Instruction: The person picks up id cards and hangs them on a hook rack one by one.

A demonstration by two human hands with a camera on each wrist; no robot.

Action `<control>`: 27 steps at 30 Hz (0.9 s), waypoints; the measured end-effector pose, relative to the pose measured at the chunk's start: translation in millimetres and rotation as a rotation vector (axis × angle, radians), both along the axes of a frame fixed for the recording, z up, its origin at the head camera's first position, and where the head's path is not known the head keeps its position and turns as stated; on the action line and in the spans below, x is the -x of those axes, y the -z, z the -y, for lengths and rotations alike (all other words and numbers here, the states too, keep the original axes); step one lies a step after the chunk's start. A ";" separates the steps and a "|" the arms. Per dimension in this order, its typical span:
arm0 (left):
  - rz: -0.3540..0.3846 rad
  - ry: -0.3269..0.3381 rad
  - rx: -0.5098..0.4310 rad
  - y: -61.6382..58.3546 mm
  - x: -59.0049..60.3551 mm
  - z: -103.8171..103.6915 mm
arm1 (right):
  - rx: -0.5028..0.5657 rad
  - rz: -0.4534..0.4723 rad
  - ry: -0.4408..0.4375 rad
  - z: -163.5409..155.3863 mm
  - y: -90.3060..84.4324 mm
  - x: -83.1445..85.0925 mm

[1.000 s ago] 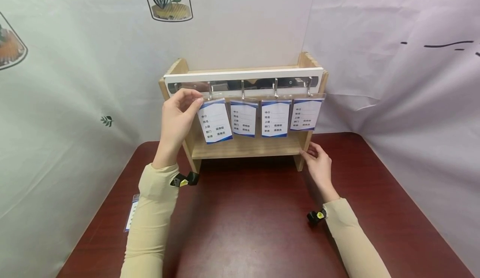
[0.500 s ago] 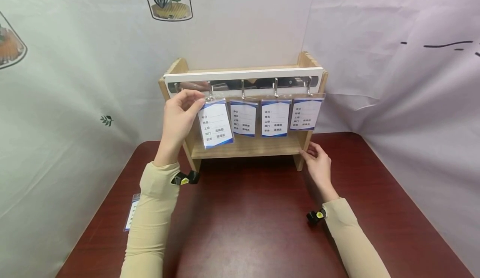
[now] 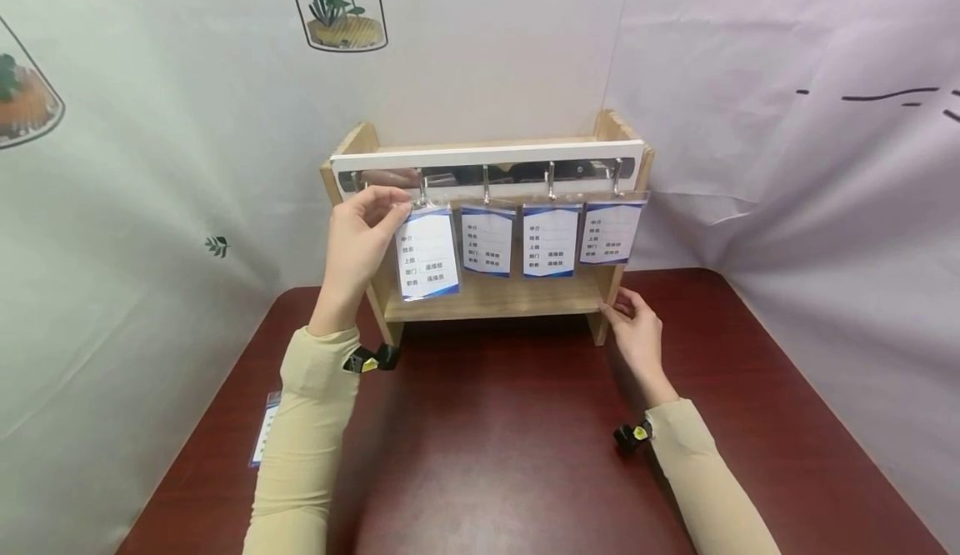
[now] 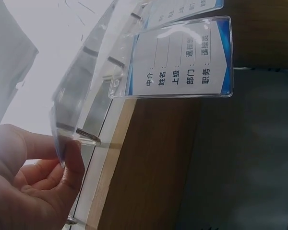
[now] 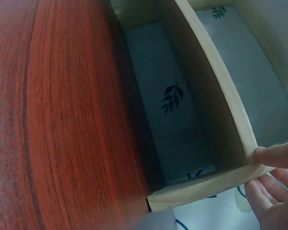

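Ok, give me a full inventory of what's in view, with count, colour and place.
Shelf: 1, light wood, back of table.
Hook rail: 1, white and chrome, across shelf top.
Hanging badges: 4, clear sleeves with white-blue cards, on the hooks; leftmost tilted.
Loose badge: 1, same kind, table's left edge.
Table: 1, dark red wood.
Backdrop: pale cloth with plant prints.
Left hand: pinches leftmost badge's top.
Right hand: fingers touch shelf's right post.

Bright, even light (wrist views blurred close up).
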State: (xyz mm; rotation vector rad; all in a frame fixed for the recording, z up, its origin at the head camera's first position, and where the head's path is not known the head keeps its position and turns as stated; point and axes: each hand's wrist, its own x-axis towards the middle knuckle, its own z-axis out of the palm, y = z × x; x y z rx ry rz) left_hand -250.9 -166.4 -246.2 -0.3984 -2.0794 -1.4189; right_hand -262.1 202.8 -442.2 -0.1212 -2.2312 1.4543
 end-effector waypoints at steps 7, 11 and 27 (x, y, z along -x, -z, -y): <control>-0.036 0.014 0.038 2.2 2.4 1.7 | -0.004 -0.005 0.009 -0.5 -0.3 -1.9; -0.039 0.016 0.053 3.3 3.9 2.5 | -0.008 -0.010 0.007 -0.3 0.0 -1.5; -0.131 0.028 0.114 8.2 10.5 4.2 | -0.013 -0.005 0.004 -0.1 0.6 -0.8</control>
